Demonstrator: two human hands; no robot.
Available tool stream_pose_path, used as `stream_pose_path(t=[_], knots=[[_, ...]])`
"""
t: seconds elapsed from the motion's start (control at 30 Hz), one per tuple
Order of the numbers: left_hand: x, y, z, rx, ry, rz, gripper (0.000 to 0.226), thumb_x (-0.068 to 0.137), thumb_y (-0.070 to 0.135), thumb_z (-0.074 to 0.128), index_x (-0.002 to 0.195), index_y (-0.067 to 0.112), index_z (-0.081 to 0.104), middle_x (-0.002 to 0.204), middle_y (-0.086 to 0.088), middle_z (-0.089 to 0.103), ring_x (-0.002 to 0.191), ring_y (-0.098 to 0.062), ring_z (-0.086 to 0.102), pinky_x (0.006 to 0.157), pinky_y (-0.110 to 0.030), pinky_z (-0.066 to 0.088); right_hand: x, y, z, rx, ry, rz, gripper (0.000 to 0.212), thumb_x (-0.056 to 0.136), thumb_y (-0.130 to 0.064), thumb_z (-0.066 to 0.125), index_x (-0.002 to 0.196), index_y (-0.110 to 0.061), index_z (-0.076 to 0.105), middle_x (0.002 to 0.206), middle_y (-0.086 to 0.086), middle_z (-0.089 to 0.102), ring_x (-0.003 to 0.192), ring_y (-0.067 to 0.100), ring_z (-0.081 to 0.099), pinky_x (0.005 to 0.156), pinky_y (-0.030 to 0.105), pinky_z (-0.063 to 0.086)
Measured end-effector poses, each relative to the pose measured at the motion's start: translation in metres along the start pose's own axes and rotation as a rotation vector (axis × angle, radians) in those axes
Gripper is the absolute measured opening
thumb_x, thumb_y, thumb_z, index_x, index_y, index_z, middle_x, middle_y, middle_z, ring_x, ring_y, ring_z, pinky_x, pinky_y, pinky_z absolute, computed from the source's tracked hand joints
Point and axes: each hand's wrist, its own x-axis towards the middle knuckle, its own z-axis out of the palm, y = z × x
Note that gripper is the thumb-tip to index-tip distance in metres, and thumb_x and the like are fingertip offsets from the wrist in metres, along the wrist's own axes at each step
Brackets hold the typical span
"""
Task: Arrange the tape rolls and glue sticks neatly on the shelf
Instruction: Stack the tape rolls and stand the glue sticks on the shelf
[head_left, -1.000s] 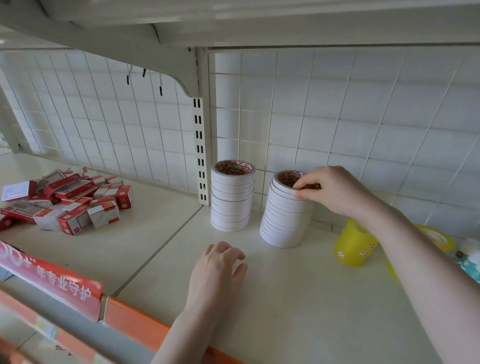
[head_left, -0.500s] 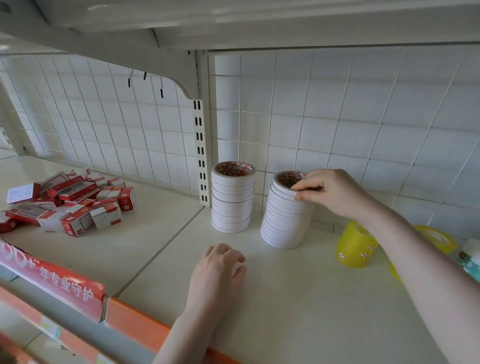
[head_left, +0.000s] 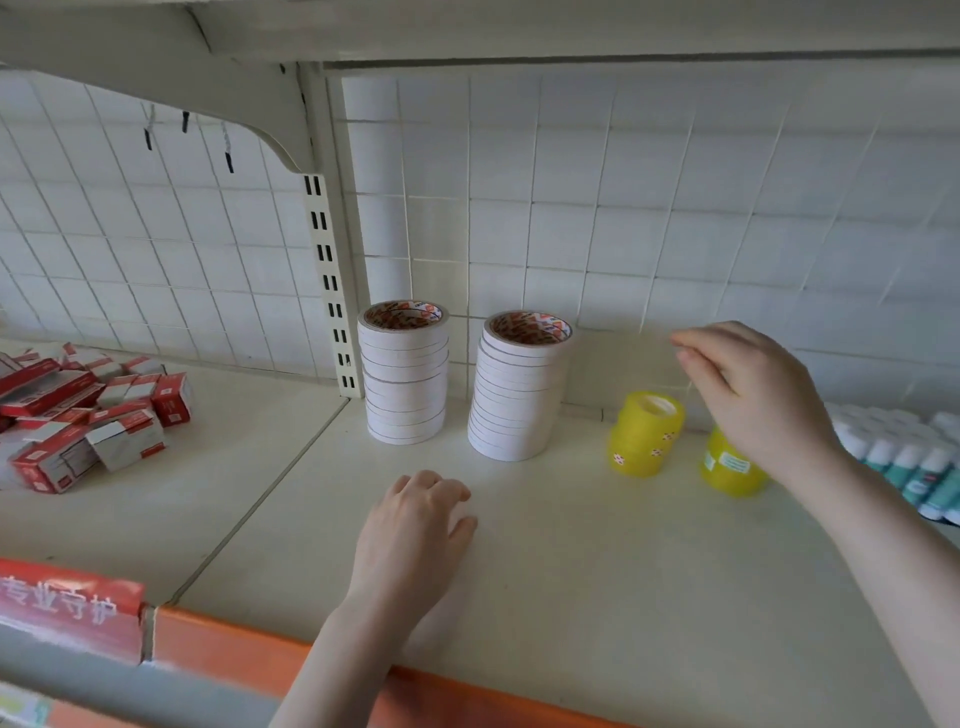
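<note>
Nearest, the left hand (head_left: 415, 525) rests on the shelf (head_left: 597, 597), fingers loosely curled and holding nothing, probably steadying the person while the other arm reaches in. Just beyond it stand two white tape stacks: the left stack (head_left: 405, 374) upright against the slotted post (head_left: 330, 291), the right stack (head_left: 519, 389) leaning slightly, so it may want squaring up. The right hand (head_left: 748, 389) hovers empty, fingers relaxed and spread, above two yellow tape rolls (head_left: 644, 436), likely its next pick. Beside its wrist, glue sticks (head_left: 904, 462) lie packed in a row. Half a second ago that hand was pinching the top of the right stack; it has let go and swung rightward.
</note>
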Motion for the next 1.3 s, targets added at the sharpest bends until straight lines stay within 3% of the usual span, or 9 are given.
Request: stream_pose_path(t=[0.1,0.17,0.23,0.33,0.63,0.93,1.3], knots=[[-0.002,0.022,-0.001,0.0,0.004,0.053,0.032,0.093,0.041,0.048,0.123,0.031,0.054,0.12,0.013,0.052,0.114,-0.01,0.045,0.083,-0.023,0.039,-0.041,0.018,-0.027,-0.109,-0.016,0.076,0.036,0.088,-0.029,0.044,0.1,-0.006,0.069,0.093,0.015,0.067,0.086,0.036,0.062,0.075,0.036,0.046],[-0.005,0.041,0.003,-0.012,0.014,0.083,0.033,0.092,0.041,0.05,0.123,0.03,0.054,0.12,0.012,0.053,0.113,-0.011,0.046,0.083,-0.023,0.039,-0.07,0.032,-0.044,-0.209,-0.022,0.144,0.025,0.088,-0.023,0.055,0.099,-0.006,0.069,0.09,0.017,0.067,0.082,0.038,0.063,0.071,0.043,0.051],[-0.008,0.064,0.009,-0.018,0.007,0.11,0.033,0.092,0.04,0.05,0.123,0.03,0.055,0.12,0.011,0.054,0.113,-0.012,0.046,0.084,-0.024,0.039,-0.1,0.048,-0.062,-0.309,-0.024,0.202,0.014,0.081,-0.01,0.07,0.094,-0.004,0.07,0.084,0.02,0.067,0.076,0.04,0.063,0.066,0.045,0.053],[-0.014,0.107,0.024,-0.022,-0.021,0.164,0.034,0.092,0.04,0.05,0.124,0.029,0.055,0.121,0.01,0.054,0.114,-0.014,0.046,0.084,-0.027,0.041,-0.146,0.08,-0.096,-0.466,-0.043,0.266,0.017,0.072,-0.007,0.076,0.086,-0.002,0.069,0.077,0.019,0.066,0.068,0.038,0.063,0.058,0.044,0.053],[-0.064,0.315,0.087,-0.072,-0.093,0.361,0.036,0.092,0.038,0.051,0.127,0.027,0.053,0.127,0.006,0.052,0.119,-0.017,0.043,0.089,-0.03,0.039,-0.285,0.198,-0.252,-0.688,-0.011,0.519,0.015,0.069,-0.01,0.076,0.079,-0.002,0.068,0.071,0.019,0.063,0.064,0.037,0.061,0.058,0.044,0.053],[-0.122,0.564,0.156,-0.156,-0.138,0.519,0.038,0.092,0.038,0.052,0.128,0.025,0.053,0.128,0.003,0.053,0.12,-0.018,0.045,0.09,-0.03,0.041,-0.382,0.34,-0.421,-0.761,0.054,0.603,0.012,0.072,-0.012,0.076,0.077,-0.004,0.068,0.069,0.017,0.064,0.062,0.036,0.061,0.056,0.04,0.052],[-0.11,0.759,0.243,-0.176,-0.168,0.578,0.037,0.092,0.037,0.052,0.127,0.025,0.053,0.126,0.002,0.053,0.118,-0.02,0.045,0.09,-0.032,0.04,-0.425,0.513,-0.511,-0.792,0.013,0.703,0.019,0.081,-0.015,0.067,0.096,-0.004,0.069,0.085,0.017,0.067,0.077,0.035,0.064,0.066,0.04,0.051]])
